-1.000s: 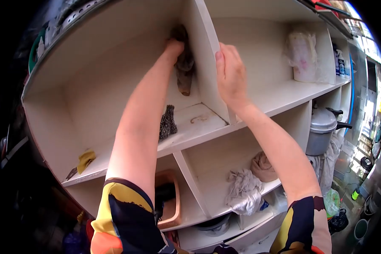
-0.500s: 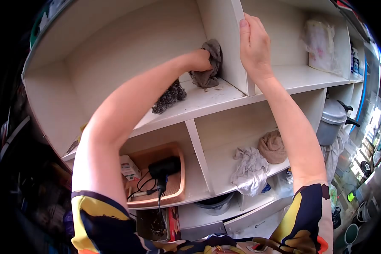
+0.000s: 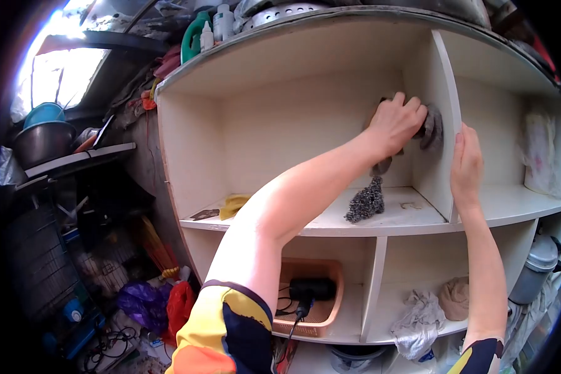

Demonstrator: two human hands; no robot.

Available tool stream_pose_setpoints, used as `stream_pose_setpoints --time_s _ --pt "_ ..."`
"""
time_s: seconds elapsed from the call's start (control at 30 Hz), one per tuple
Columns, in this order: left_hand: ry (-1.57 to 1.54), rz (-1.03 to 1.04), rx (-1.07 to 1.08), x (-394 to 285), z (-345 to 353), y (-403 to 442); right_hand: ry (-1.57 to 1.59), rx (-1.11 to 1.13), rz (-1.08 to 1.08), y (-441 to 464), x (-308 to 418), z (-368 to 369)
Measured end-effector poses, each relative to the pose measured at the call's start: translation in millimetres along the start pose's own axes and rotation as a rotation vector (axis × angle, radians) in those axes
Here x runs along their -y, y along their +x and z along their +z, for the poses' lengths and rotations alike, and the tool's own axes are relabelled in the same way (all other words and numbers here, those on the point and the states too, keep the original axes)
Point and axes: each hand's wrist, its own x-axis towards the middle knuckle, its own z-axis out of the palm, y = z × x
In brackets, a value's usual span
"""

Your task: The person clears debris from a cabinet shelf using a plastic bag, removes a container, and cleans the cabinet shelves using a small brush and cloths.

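My left hand [image 3: 397,126] is closed on a crumpled grey-brown cloth [image 3: 431,128], raised inside the upper left compartment near the divider. Folds of the cloth hang out on both sides of my fingers. My right hand [image 3: 467,159] grips the front edge of the white upright divider [image 3: 445,100], thumb on the near side. Below my left hand, a dark grey, wiry-looking scouring pad [image 3: 366,201] lies on the shelf board. A yellow cloth [image 3: 234,206] sits at the left end of that board, partly behind my left forearm.
Below, an orange-brown basket [image 3: 330,311] holds a black hair dryer [image 3: 313,288]. A whitish rag [image 3: 417,321] and a beige cloth [image 3: 455,298] lie in the lower right compartment. A pressure cooker [image 3: 536,268] stands far right. Bottles [image 3: 223,22] stand on top of the shelf unit.
My left hand has lifted the cloth from low by the divider to higher in the compartment. My right hand still holds the divider edge. The view has swung left and up.
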Motion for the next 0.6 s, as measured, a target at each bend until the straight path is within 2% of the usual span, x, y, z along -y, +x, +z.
stream_pose_setpoints --time_s 0.07,0.1,0.17,0.27,0.3,0.33,0.4,0.47,0.53,0.57,0.6 --pt "0.133 0.275 -0.281 24 -6 14 -0.030 0.007 -0.017 -1 0 0" --pt "0.137 0.267 -0.280 35 -9 20 -0.062 0.013 -0.017 -1 0 -1" --pt "0.343 0.590 -0.326 62 -17 30 -0.087 0.018 -0.028 0 -3 -1" --pt "0.455 0.594 -0.160 116 -31 34 -0.104 0.030 -0.029 -1 -9 -1" --pt "0.394 0.469 -0.300 131 -36 30 -0.118 0.023 -0.033 -2 -8 -2" --pt "-0.199 0.169 -0.062 152 -43 25 -0.134 0.014 -0.035 -2 -7 -1" --pt "-0.426 0.103 -0.016 187 -65 -4 -0.159 0.010 -0.034 -1 -4 -2" --pt "-0.301 0.018 0.096 222 -78 -30 -0.193 -0.002 -0.029 -3 0 -3" --pt "-0.189 -0.020 0.043 235 -103 -59 -0.219 0.005 -0.034 -3 2 -5" --pt "-0.091 0.054 0.039 254 -109 -75 -0.230 -0.007 -0.028 -3 2 -6" --pt "0.125 0.194 -0.061 293 -97 -92 -0.251 -0.005 -0.029 -4 2 -6"
